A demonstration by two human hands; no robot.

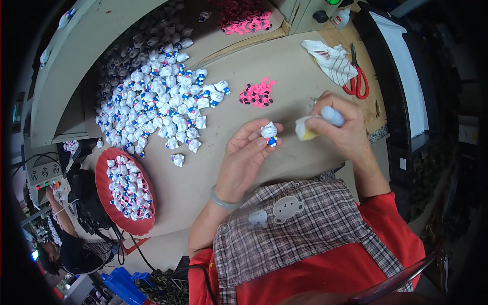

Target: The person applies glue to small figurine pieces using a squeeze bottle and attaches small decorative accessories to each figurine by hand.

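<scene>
Between the thumb and fingers of my left hand (243,156) is a small white cat figurine (269,131) with blue clothing, held upright over the table. To its right, my right hand (344,126) is closed around a small pale squeeze bottle (332,116). A white and yellowish part (306,128) sticks out on the left of that hand, apart from the figurine; its exact form is blurred. Beyond my hands lies a small group of pink and black pieces (257,93). A large heap of similar white figurines (157,99) spreads over the table's left side.
A red scalloped basket (103,189) holding figurines stands at the near left. More pink pieces (249,21) lie at the back. A striped cloth (328,57), red-handled scissors (361,84) and a white bottle (340,18) sit at the far right. Another person (76,249) works at far left.
</scene>
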